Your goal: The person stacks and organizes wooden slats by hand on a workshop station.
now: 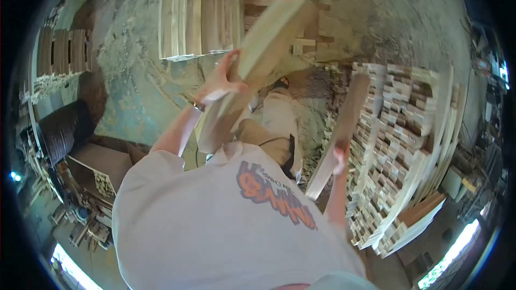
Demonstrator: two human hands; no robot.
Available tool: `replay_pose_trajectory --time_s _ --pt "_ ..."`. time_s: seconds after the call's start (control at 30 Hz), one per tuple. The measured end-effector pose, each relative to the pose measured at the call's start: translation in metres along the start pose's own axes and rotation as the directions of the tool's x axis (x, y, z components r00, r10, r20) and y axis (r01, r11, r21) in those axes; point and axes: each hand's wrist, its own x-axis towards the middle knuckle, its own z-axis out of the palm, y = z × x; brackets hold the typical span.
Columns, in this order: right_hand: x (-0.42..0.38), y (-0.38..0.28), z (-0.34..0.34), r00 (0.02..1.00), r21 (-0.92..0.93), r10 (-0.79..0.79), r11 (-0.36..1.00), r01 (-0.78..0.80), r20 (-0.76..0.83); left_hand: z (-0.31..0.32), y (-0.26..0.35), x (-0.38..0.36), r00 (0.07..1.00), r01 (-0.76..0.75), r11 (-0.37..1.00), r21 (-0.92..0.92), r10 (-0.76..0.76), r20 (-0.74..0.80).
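My left hand point(223, 79) is wrapped round a wide, pale wooden board point(271, 35), which slants from my waist up and away to the right, blurred at its far end. On the right, my right hand point(339, 158) grips a narrower brown plank point(344, 123), its lower end near my side. That plank lies alongside a tall stack of wood pieces point(403, 113). The two boards are apart. Fingers on the undersides of both boards are partly hidden.
Two bundles of upright-looking boards point(201, 21) lie on the dusty floor point(129, 91) ahead. More stacked slats point(62, 53) are at the far left, above a dark roll point(64, 129) and an open box point(99, 169). Long planks point(443, 129) edge the right stack.
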Motion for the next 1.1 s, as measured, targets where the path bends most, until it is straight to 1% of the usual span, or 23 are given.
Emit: replay_pose_trajectory --time_s 0.07,0.1,0.13,0.2,0.23,0.3,0.33,0.4,0.47,0.53,0.57,0.6,0.63,0.67,0.73,0.8,0.83,0.87,0.9,0.93,1.0,1.03,1.1 --pt "0.085 -0.055 0.063 0.989 -0.227 0.079 0.973 -0.048 0.128 -0.034 -0.007 0.016 0.976 0.08 0.982 -0.17 -0.112 -0.187" --pt "0.127 -0.06 0.094 0.972 -0.221 0.06 0.975 -0.009 0.227 -0.054 -0.029 0.028 0.953 0.072 0.997 0.036 -0.059 -0.297" --pt "0.157 -0.067 0.116 0.947 -0.235 0.062 0.972 0.015 0.316 -0.065 -0.042 0.037 0.951 0.098 0.995 0.021 -0.088 -0.295" --pt "0.209 -0.083 0.195 0.963 -0.38 0.056 0.924 0.05 0.262 -0.095 -0.07 0.076 0.867 0.289 0.942 0.172 -0.181 -0.465" --pt "0.236 -0.074 0.225 0.961 -0.386 0.055 0.921 0.057 0.271 -0.109 -0.093 0.097 0.862 0.288 0.943 0.164 -0.181 -0.474" --pt "0.3 -0.031 0.291 0.953 -0.407 0.051 0.91 0.079 0.299 -0.136 -0.157 0.148 0.778 0.426 0.895 0.13 -0.289 -0.558" --pt "0.317 -0.018 0.328 0.951 -0.412 0.066 0.909 0.068 0.302 -0.148 -0.185 0.17 0.772 0.439 0.89 0.125 -0.303 -0.559" --pt "0.367 0.019 0.401 0.936 -0.463 0.118 0.885 0.052 0.33 -0.171 -0.256 0.221 0.7 0.4 0.914 0.064 -0.26 -0.666" --pt "0.417 0.082 0.455 0.927 -0.5 0.149 0.864 0.047 0.344 -0.19 -0.307 0.26 0.681 0.415 0.91 0.023 -0.294 -0.671" --pt "0.433 0.107 0.513 0.959 -0.41 0.096 0.912 0.023 0.267 -0.197 -0.317 0.292 0.57 0.591 0.806 0.028 -0.393 -0.721" --pt "0.441 0.116 0.536 0.961 -0.418 0.115 0.909 0.001 0.253 -0.197 -0.324 0.302 0.558 0.6 0.797 0.063 -0.36 -0.748" --pt "0.447 0.124 0.554 0.966 -0.432 0.087 0.901 0.027 0.242 -0.196 -0.335 0.313 0.562 0.613 0.787 0.065 -0.378 -0.736" --pt "0.452 0.135 0.566 0.969 -0.454 0.062 0.89 0.055 0.239 -0.192 -0.347 0.321 0.508 0.673 0.728 0.128 -0.33 -0.796" --pt "0.455 0.144 0.576 0.969 -0.469 0.086 0.883 0.034 0.231 -0.188 -0.356 0.327 0.457 0.731 0.657 0.184 -0.271 -0.847" --pt "0.462 0.157 0.596 0.981 -0.6 -0.037 0.787 0.145 0.189 -0.185 -0.371 0.34 0.461 0.743 0.641 0.19 -0.285 -0.84" --pt "0.459 0.162 0.607 0.985 -0.597 -0.042 0.791 0.136 0.168 -0.182 -0.381 0.346 0.42 0.762 0.628 0.157 -0.296 -0.858" --pt "0.458 0.165 0.612 0.984 -0.657 -0.095 0.734 0.17 0.148 -0.18 -0.386 0.348 0.42 0.766 0.625 0.153 -0.306 -0.854" --pt "0.457 0.166 0.617 0.979 -0.712 -0.15 0.672 0.203 0.138 -0.179 -0.39 0.35 0.43 0.756 0.626 0.193 -0.252 -0.867" --pt "0.455 0.167 0.621 0.979 -0.717 -0.148 0.667 0.203 0.139 -0.178 -0.393 0.351 0.44 0.744 0.627 0.233 -0.196 -0.877" --pt "0.454 0.167 0.624 0.98 -0.731 -0.161 0.653 0.197 0.12 -0.178 -0.395 0.35 0.437 0.744 0.629 0.226 -0.201 -0.877" --pt "0.448 0.164 0.628 0.98 -0.749 -0.174 0.636 0.187 0.097 -0.179 -0.392 0.345 0.496 0.689 0.666 0.287 -0.145 -0.856" --pt "0.444 0.16 0.63 0.977 -0.771 -0.19 0.607 0.194 0.096 -0.18 -0.388 0.343 0.495 0.689 0.666 0.285 -0.145 -0.857" --pt "0.445 0.161 0.641 0.973 -0.78 -0.215 0.593 0.199 0.085 -0.19 -0.381 0.344 0.653 0.571 0.57 0.591 0.12 -0.748"
